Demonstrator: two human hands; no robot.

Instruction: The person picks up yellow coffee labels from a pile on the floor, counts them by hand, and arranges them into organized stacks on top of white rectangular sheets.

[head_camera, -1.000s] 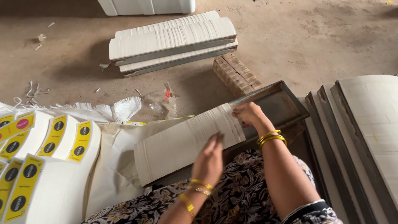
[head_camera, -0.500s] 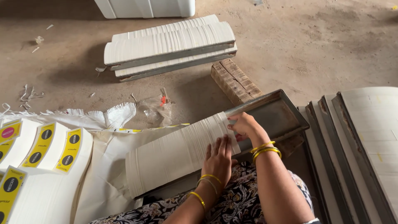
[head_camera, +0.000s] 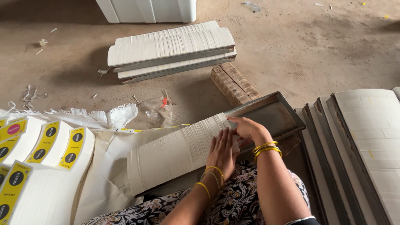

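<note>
I see a long row of white paper sheets (head_camera: 175, 152) packed on edge, faintly ribbed, lying in a grey metal tray (head_camera: 275, 114) on the person's lap. Left hand (head_camera: 222, 151) flat on the row's right end, fingers straight. Right hand (head_camera: 246, 127) presses the end face, fingers extended, clasping nothing

Stacked white card bundles (head_camera: 171, 50) lie at twelve o'clock, a wooden block (head_camera: 233, 83) beside them, yellow-labelled stacks (head_camera: 46, 146) at nine o'clock.
</note>
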